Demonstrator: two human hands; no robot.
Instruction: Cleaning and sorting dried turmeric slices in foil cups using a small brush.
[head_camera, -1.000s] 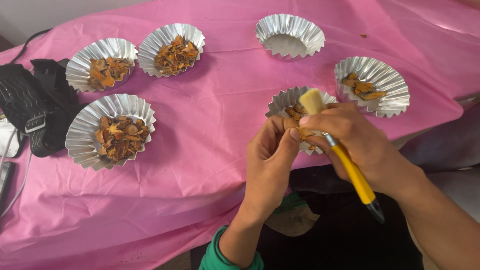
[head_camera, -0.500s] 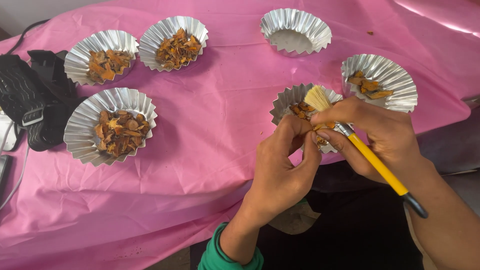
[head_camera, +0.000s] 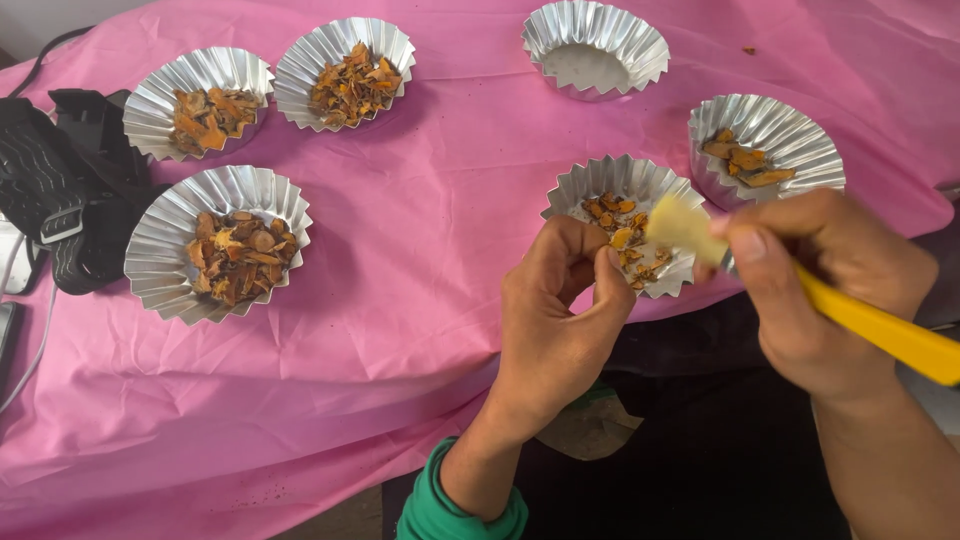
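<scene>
Head view of a counter (head_camera: 430, 250) draped in pink cloth, on which six fluted foil cups stand. The landmark is the near foil cup (head_camera: 622, 190) at the counter's front edge, partly filled with orange-brown chips.

Left hand (head_camera: 555, 320) — curled just in front of the near foil cup, thumb and forefinger pressed together in a pinch; whether anything lies between the fingertips cannot be told. A green cuff (head_camera: 450, 505) shows at its wrist.

Right hand (head_camera: 820, 285) — closed around the yellow handle of a brush (head_camera: 870, 325), to the right of the near foil cup. The pale bristles (head_camera: 682, 226) are blurred and lie over the cup's right rim, just beside the left thumb tip.

Other cups relative to the near foil cup:
- a cup (head_camera: 766, 150) just beyond and to the right, holding a few chips;
- an empty cup (head_camera: 595, 48) well behind it;
- a full cup (head_camera: 218, 243) far to the left;
- two filled cups (head_camera: 345, 72) and (head_camera: 197, 103) behind and to the left, side by side.

A black strap and case (head_camera: 70, 190) lie at the far left edge of the counter, beside the left cups.
</scene>
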